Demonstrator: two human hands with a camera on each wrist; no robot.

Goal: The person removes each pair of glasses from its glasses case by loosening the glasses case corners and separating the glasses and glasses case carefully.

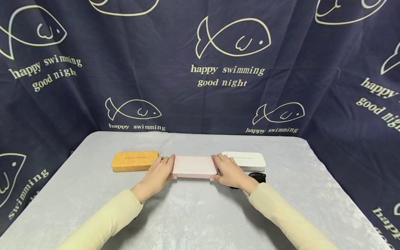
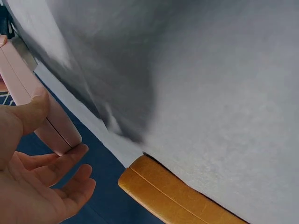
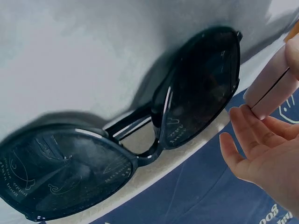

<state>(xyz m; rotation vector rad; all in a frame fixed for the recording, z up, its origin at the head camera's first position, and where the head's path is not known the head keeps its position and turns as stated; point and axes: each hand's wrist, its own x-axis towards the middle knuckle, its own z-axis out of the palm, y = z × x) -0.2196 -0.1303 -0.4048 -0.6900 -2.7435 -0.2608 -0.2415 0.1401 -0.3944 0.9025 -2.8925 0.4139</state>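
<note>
Behind everything we see the blue cloth (image 1: pixel 175 69), printed with fish, and before it the pale table (image 1: pixel 200 215). Over the table's middle is the pink case (image 1: pixel 194 166), its long axis running left to right. That, we judge, is what the coming move turns on: the case spans the gap between our left hand (image 1: pixel 157 175) and right hand (image 1: pixel 231 172), one at each short end, neither clearly nearer. Both grips are closed on it, thumbs at the near edge, fingers at the far one. Whether it bears on the table we cannot tell. The orange case (image 1: pixel 131 160) lies just past our left hand, roughly in line with it; the white case (image 1: pixel 250 159) lies behind our right hand, partly hidden. Smallest, the dark glasses (image 3: pixel 201 88) rest on the table by our right wrist, and a thin seam runs along the pink case's end.
</note>
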